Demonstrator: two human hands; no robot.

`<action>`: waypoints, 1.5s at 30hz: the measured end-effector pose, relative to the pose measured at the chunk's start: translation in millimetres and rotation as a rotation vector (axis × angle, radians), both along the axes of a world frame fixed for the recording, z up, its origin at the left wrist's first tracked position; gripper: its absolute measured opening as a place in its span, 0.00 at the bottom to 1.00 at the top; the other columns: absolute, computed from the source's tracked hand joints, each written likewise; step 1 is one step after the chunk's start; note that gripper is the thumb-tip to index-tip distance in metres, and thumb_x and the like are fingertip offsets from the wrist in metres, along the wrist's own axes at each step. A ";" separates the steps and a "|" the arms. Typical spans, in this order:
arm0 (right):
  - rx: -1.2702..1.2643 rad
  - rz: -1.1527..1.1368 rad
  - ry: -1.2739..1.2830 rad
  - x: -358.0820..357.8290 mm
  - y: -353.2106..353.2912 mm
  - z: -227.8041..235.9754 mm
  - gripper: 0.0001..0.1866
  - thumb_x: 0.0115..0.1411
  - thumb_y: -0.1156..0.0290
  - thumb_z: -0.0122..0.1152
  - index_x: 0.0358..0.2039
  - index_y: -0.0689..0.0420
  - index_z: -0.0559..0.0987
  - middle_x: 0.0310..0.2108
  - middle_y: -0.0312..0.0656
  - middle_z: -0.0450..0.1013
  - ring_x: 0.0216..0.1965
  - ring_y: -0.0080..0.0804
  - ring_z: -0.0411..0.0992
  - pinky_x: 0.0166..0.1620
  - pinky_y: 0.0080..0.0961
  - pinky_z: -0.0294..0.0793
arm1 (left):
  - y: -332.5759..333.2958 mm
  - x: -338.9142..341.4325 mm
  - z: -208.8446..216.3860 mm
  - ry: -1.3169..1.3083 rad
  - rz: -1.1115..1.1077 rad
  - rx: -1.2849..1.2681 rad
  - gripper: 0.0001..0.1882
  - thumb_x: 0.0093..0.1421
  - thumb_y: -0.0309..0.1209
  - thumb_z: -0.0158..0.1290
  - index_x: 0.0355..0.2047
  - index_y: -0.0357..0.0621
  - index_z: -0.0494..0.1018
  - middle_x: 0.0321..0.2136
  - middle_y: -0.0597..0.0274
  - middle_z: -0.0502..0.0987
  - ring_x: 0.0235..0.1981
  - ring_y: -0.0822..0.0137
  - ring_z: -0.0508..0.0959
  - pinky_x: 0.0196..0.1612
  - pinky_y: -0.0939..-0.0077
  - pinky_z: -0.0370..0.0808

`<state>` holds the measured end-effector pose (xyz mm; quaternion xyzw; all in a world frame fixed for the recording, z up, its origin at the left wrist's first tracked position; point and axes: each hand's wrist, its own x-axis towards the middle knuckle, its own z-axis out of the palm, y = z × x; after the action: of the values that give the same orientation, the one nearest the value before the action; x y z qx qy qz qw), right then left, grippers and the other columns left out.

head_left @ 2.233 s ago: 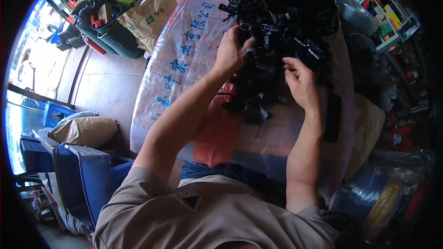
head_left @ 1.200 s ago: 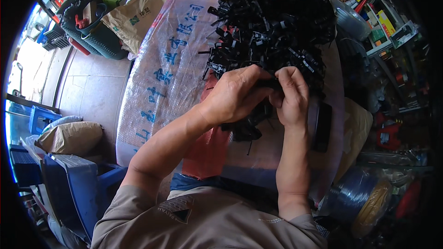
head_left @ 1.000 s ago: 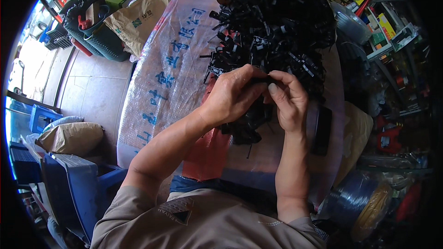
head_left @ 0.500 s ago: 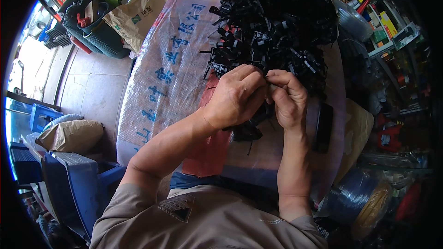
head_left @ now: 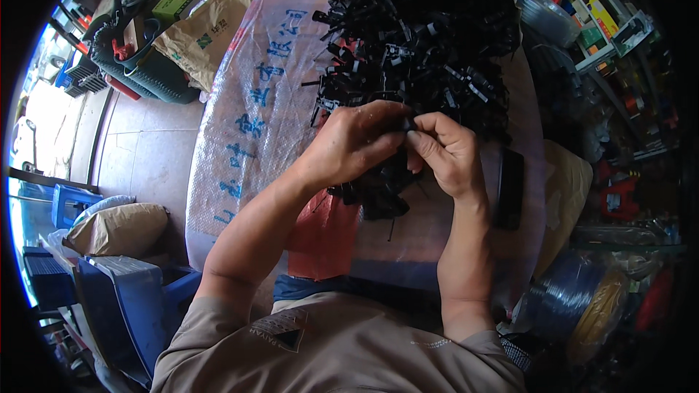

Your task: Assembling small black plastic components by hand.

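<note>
My left hand (head_left: 358, 142) and my right hand (head_left: 448, 151) meet over the near side of a heap of small black plastic parts (head_left: 429, 44). Between their pinched fingertips is a small black plastic part (head_left: 408, 123), largely covered by the fingers. Both hands are closed on it, thumbs against forefingers. More loose black pieces (head_left: 382, 200) lie just below the hands. The heap rests on a woven plastic sack (head_left: 233, 175) with blue writing, spread over the work surface. A red plastic piece (head_left: 324, 240) lies under my left wrist.
A black phone-like slab (head_left: 510, 189) lies to the right of my right forearm. Blue stools (head_left: 131, 298) and a stuffed paper sack (head_left: 120, 229) stand at the left. A grey-green basket (head_left: 156, 65) is at the far left. Wrapped coils (head_left: 571, 302) and crowded shelves (head_left: 611, 36) line the right.
My left hand has turned and its fingers have straightened toward the right hand. More of the small black part shows between the fingertips. The whole view has shifted slightly.
</note>
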<state>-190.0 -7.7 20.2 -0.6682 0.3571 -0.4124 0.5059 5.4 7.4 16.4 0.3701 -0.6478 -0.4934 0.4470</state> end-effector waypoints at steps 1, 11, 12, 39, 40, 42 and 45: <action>-0.004 0.025 -0.008 0.6 0.2 0.9 0.05 0.62 0.74 0.58 0.35 0.63 0.76 0.21 0.33 0.73 0.20 0.15 0.69 0.24 0.13 0.69 | -1.3 0.6 1.8 -0.055 0.021 -0.062 0.18 0.59 0.26 0.54 0.49 0.32 0.69 0.33 0.61 0.78 0.34 0.75 0.76 0.40 0.79 0.75; 0.002 0.078 0.000 5.3 -0.9 -1.2 0.03 0.61 0.78 0.55 0.35 0.63 0.75 0.18 0.33 0.72 0.19 0.14 0.68 0.23 0.14 0.67 | -1.9 0.0 7.6 -0.329 0.141 -0.298 0.17 0.54 0.29 0.57 0.42 0.33 0.72 0.28 0.58 0.78 0.27 0.71 0.77 0.34 0.76 0.76; 0.021 0.091 -0.021 5.7 -1.1 -1.2 0.04 0.61 0.78 0.56 0.36 0.63 0.75 0.19 0.33 0.72 0.19 0.14 0.68 0.23 0.13 0.67 | -2.6 1.3 5.9 -0.326 0.145 -0.300 0.17 0.54 0.29 0.57 0.42 0.33 0.72 0.28 0.58 0.78 0.27 0.71 0.77 0.34 0.76 0.76; -0.434 -0.536 -0.151 8.3 -27.2 -11.1 0.06 0.61 0.78 0.56 0.40 0.60 0.76 0.34 0.33 0.75 0.31 0.15 0.70 0.34 0.11 0.70 | -13.2 19.8 2.9 0.202 0.267 0.018 0.11 0.63 0.28 0.50 0.43 0.36 0.75 0.28 0.67 0.76 0.22 0.80 0.67 0.26 0.86 0.64; -0.389 -0.493 -0.179 7.0 -27.7 -14.9 0.06 0.61 0.78 0.56 0.40 0.60 0.76 0.33 0.33 0.75 0.30 0.15 0.70 0.34 0.11 0.70 | -13.3 24.3 5.9 0.280 0.289 0.090 0.09 0.63 0.27 0.52 0.42 0.37 0.75 0.29 0.68 0.77 0.31 0.80 0.72 0.33 0.87 0.67; -0.199 -0.367 -0.295 7.1 -28.5 -18.0 0.09 0.61 0.78 0.56 0.43 0.61 0.75 0.32 0.35 0.75 0.30 0.18 0.72 0.35 0.15 0.72 | -13.2 31.5 8.8 0.338 0.372 0.061 0.09 0.62 0.28 0.53 0.40 0.38 0.76 0.27 0.69 0.77 0.23 0.83 0.68 0.26 0.88 0.64; -0.031 -0.256 -0.426 6.5 -27.8 -10.3 0.11 0.60 0.77 0.57 0.44 0.61 0.75 0.29 0.37 0.75 0.31 0.22 0.74 0.34 0.19 0.74 | -14.7 34.8 9.9 0.276 0.393 0.022 0.10 0.61 0.27 0.55 0.42 0.38 0.76 0.29 0.67 0.78 0.27 0.81 0.72 0.32 0.86 0.69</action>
<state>-183.4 -35.5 9.8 -0.5232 0.3180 -0.6101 0.5029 40.3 -7.3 26.3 0.4231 -0.4905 -0.4498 0.6148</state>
